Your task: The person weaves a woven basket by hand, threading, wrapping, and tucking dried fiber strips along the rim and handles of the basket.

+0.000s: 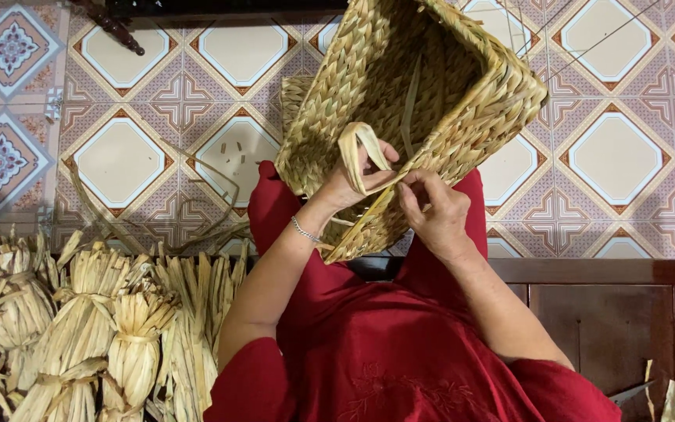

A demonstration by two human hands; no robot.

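Propped on the lap with its rim tilted close, the woven basket (423,86) meets the left hand (345,184), pinched around a looped flat strand (361,152), while the right hand (435,211) closes its fingertips on the rim's weave (bundled dry leaves (95,328) wait alongside).

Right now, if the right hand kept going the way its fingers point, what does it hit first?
The right hand points up-left toward the flat straw strip looped over the left hand. It would likely meet that strip and the woven basket rim at once; depth is unclear.

left hand (353,181) fingers pinched, wrist bent | right hand (435,211) fingers curled, pinching | forearms raised, converging
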